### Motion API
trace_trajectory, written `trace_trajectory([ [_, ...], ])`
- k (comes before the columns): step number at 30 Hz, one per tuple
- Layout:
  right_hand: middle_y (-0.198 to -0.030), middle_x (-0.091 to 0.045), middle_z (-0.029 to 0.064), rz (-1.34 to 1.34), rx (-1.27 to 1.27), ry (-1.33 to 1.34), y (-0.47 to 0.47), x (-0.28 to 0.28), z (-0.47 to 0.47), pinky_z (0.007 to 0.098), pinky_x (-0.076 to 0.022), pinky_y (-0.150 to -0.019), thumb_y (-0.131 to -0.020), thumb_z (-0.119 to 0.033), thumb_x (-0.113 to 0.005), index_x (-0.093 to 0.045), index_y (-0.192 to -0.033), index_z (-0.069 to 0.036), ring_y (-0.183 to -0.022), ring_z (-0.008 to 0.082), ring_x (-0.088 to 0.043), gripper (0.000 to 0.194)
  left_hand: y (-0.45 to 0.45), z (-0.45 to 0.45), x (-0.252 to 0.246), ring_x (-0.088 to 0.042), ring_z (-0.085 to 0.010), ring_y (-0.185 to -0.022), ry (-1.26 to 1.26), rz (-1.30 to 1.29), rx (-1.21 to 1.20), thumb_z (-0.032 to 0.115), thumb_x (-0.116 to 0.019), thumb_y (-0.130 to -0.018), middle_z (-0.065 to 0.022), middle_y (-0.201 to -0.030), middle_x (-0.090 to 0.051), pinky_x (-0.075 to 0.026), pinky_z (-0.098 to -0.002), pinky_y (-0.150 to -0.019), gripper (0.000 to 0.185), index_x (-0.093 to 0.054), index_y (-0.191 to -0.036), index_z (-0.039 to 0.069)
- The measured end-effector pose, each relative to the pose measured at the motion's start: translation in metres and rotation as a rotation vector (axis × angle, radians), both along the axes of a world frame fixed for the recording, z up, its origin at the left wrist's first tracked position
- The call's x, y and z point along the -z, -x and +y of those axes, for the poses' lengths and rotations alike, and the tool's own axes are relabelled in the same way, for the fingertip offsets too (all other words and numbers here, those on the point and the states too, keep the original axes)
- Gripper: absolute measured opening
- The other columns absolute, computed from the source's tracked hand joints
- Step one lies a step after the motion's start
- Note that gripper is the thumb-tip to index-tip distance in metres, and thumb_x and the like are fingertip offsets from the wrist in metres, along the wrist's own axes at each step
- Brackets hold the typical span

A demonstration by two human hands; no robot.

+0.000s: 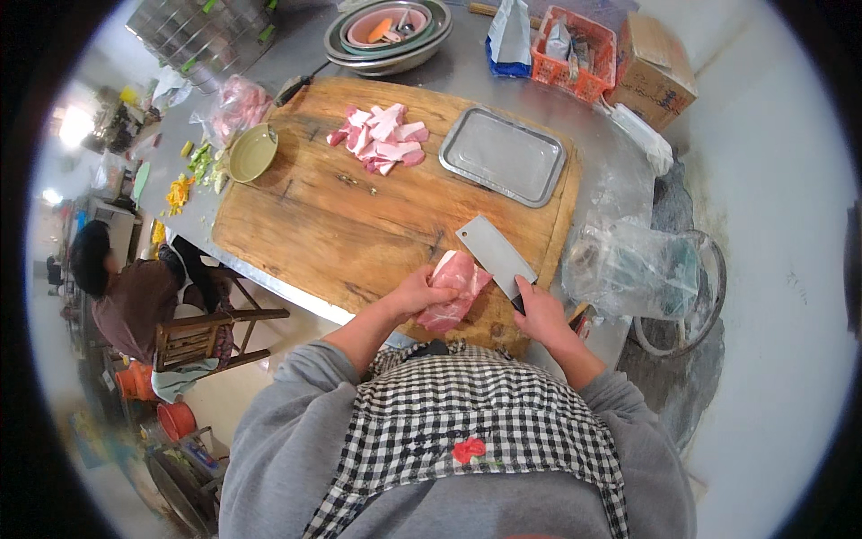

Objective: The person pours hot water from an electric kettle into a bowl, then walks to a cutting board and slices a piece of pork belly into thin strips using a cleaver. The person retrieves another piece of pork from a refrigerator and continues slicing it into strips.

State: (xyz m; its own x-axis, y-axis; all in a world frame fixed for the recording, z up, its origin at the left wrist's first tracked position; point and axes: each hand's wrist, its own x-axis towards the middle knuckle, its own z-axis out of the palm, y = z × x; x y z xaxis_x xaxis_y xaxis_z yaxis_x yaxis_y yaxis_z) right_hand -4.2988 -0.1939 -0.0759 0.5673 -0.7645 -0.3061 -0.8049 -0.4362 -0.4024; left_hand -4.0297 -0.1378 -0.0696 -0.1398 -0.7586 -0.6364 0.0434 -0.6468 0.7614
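My left hand (419, 294) grips a thick chunk of raw meat (452, 303), pink with a pale layer of fat at its top, near the front edge of the wooden chopping board (337, 229). In my right hand (541, 311) is the dark handle of a cleaver (497, 255). Its broad steel blade slants up and to the left, just right of the meat; whether they touch is hard to tell. Farther back on the board lies a heap of sliced fatty meat (384, 138). A shallow metal tray (504, 156) rests to the right of that heap.
A greenish bowl (253, 153) sits at the board's left edge, beside bagged meat (244, 108) and chopped vegetables (178, 194). Behind are nested basins (330, 50), a red basket (572, 74) and a carton (650, 71). Plastic-wrapped equipment (633, 269) stands right. A person (135, 296) sits at left.
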Motion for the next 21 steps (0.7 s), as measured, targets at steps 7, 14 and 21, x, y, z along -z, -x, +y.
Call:
trace_trajectory([
  [7, -0.102, -0.06, 0.0209, -0.061, 0.014, -0.008, 0.009, 0.002, -0.01, 0.0448, -0.0484, -0.077, -0.073, -0.02, -0.065, -0.04, -0.13, -0.008, -0.093, 0.038, -0.059, 0.064, 0.0, -0.023, 0.007, -0.056, -0.0195, -0.105, 0.013, 0.187, -0.062, 0.025, -0.077, -0.075, -0.0126, -0.118, -0.056, -0.049, -0.0319, -0.088, 0.072, -0.039, -0.131, -0.001],
  [14, -0.102, -0.06, 0.0199, -0.012, -0.015, 0.043, 0.009, 0.009, -0.008, 0.0446, -0.0486, -0.077, -0.073, -0.019, -0.065, -0.039, -0.132, -0.008, -0.092, 0.0374, -0.059, 0.065, -0.001, -0.021, 0.034, -0.058, -0.0193, -0.1, 0.132, -0.058, -0.14, 0.029, -0.075, -0.078, -0.0124, -0.114, -0.059, -0.049, -0.031, -0.085, 0.065, -0.045, -0.127, -0.002],
  [21, -0.104, -0.058, 0.0193, 0.027, -0.046, 0.08, 0.008, 0.008, -0.006, 0.0452, -0.0485, -0.079, -0.076, -0.018, -0.063, -0.039, -0.133, -0.006, -0.094, 0.0359, -0.058, 0.063, 0.0, -0.016, 0.047, -0.062, -0.0203, -0.088, 0.227, -0.53, -0.031, 0.037, -0.07, -0.079, -0.0176, -0.091, -0.064, -0.05, -0.0319, -0.077, 0.054, -0.058, -0.111, -0.004],
])
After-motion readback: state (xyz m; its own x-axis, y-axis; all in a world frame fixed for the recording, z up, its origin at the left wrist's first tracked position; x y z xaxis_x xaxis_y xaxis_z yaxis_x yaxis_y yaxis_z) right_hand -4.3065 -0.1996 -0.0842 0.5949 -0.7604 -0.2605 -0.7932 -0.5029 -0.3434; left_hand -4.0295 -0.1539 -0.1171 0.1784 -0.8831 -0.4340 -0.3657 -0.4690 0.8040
